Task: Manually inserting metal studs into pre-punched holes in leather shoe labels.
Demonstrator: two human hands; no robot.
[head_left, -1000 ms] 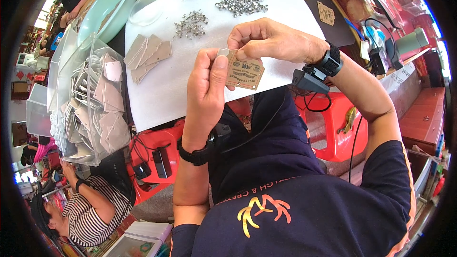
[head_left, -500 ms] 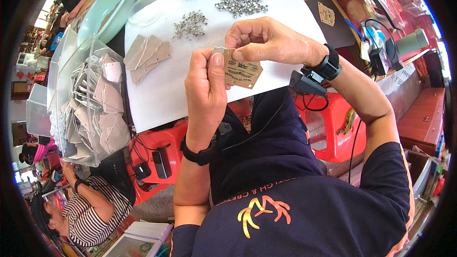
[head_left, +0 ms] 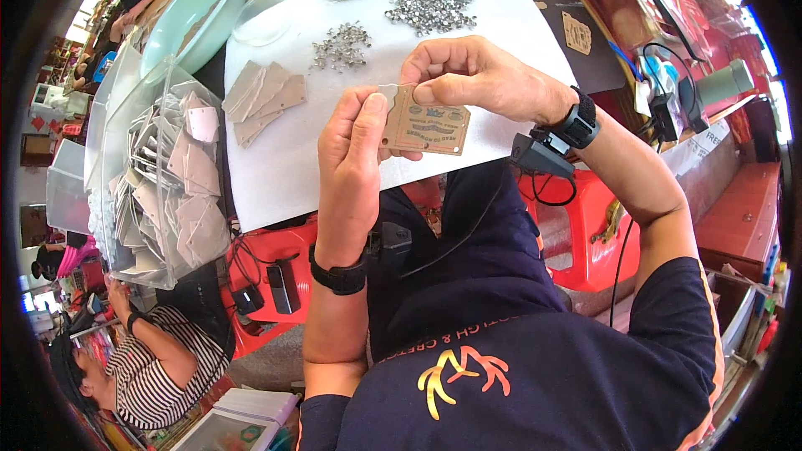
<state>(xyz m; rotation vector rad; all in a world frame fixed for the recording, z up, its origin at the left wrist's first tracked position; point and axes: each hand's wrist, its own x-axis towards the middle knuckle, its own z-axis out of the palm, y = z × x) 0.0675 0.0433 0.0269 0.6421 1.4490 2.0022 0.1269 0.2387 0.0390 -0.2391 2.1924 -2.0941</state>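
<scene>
Over the white-covered table (head_left: 284, 175), my left hand (head_left: 352, 146) pinches the left edge of a brown printed cardboard tag (head_left: 436, 132) with punched holes near its corners. The fingers of my right hand (head_left: 472, 79) are closed on the tag's upper edge; whether they also hold something small cannot be made out. Beyond the hands lies a small heap of shiny metal studs (head_left: 341, 46). Farther back, a larger heap of studs (head_left: 430, 4) spills from a clear plastic bag. Several plain-backed tags (head_left: 263, 100) lie fanned out left of my left hand.
A clear plastic bin (head_left: 171, 238) full of tags stands left of the table, with a pale green basin (head_left: 188, 25) behind it. Red stools (head_left: 585, 217) and a black cable are below the table edge. A co-worker in stripes (head_left: 167, 367) sits at lower left.
The tag has turned so that more of its printed face and its lower edge show. Both hands still hold it, and the whole view has shifted slightly.
</scene>
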